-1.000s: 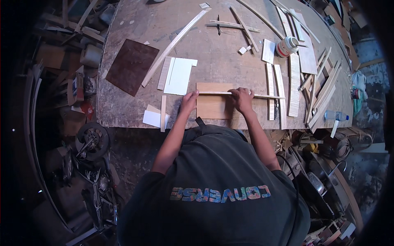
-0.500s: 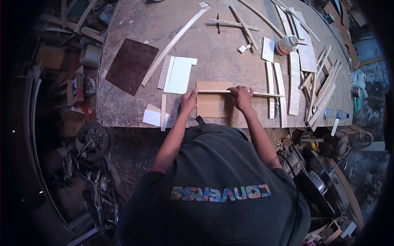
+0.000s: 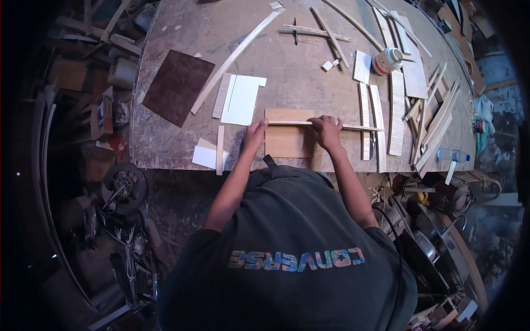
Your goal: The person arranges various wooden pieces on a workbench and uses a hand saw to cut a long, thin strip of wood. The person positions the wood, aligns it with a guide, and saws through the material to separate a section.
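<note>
A long thin wooden strip (image 3: 290, 123) lies crosswise over a tan rectangular board (image 3: 288, 144) at the table's near edge. At the strip's left end, level with the board's left edge, my left hand (image 3: 255, 134) is closed on it. Farther along, near the board's right edge, my right hand (image 3: 327, 131) grips the same strip with bent fingers. The strip's right end reaches over two light wooden slats (image 3: 364, 144). Left of the board, closest to my left hand, are a white panel (image 3: 241, 100) and a short upright-lying slat (image 3: 220, 149).
A dark brown square sheet (image 3: 178, 88) lies at the left of the worktable (image 3: 309, 66). A glue-like tub (image 3: 388, 62) stands at the right, near stacked wooden frames (image 3: 433, 118) and a plastic bottle (image 3: 454, 155). A motorcycle wheel (image 3: 125, 187) is below the table's left corner.
Both hands and the strip stay practically in place. The whole view has shifted very slightly.
</note>
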`<state>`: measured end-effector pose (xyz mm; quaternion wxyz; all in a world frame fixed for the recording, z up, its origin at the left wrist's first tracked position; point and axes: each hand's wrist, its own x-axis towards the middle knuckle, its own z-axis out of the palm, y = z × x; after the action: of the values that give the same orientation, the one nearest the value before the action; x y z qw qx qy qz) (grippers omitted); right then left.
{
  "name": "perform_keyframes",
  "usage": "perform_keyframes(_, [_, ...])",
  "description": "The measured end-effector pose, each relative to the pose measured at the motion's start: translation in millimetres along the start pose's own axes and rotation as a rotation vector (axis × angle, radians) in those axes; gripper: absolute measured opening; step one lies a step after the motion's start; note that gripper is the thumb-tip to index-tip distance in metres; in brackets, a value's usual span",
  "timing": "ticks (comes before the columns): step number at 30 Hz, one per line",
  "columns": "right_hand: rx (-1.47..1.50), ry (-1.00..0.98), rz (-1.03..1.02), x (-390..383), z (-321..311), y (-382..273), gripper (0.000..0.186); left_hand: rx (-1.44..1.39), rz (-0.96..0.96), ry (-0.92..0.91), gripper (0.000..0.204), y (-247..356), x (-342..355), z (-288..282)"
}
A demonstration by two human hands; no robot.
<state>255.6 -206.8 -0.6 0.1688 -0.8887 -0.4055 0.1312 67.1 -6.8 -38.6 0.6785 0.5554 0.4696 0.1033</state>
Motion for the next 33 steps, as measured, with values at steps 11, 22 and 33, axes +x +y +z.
perform_keyframes(11, [-0.012,0.003,0.004,2.3,4.4,-1.5,0.024,0.034,0.289,0.093,0.036,-18.1,5.1,-28.3])
perform_keyframes(22, [-0.043,0.015,0.003,-0.1,9.3,6.7,0.031,0.665,-0.562,0.759,0.101,-18.8,-43.9,-184.8])
perform_keyframes(33, [-0.002,0.006,0.005,-0.1,8.1,2.7,0.033,0.675,-0.342,0.860,0.122,-21.3,-22.0,-208.4])
